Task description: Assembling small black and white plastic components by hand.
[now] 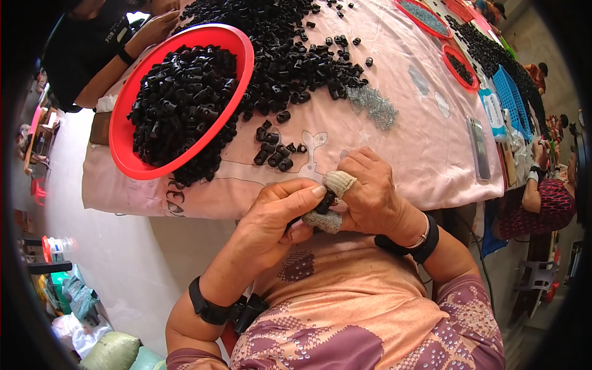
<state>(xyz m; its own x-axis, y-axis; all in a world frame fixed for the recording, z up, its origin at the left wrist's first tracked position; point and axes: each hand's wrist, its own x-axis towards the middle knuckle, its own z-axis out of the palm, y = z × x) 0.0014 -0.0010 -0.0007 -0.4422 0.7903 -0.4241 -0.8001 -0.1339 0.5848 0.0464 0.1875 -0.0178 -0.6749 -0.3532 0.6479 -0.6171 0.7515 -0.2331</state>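
Observation:
In front of my body, at the table's near edge, both hands meet around a small black plastic cord lock part. My left hand is closed, pinching it between thumb and fingers. From the other side my right hand is closed on the same piece. A cream cloth finger cover and a grey one are on right-hand digits. Fingers hide much of the part. Just beyond lies a small group of black cord lock parts. Farther right is a heap of thin metal springs.
A tilted red basin full of black parts stands at the left, beside a large black heap. The pink tablecloth carries a phone, a blue basket and red trays. Other people sit around the table.

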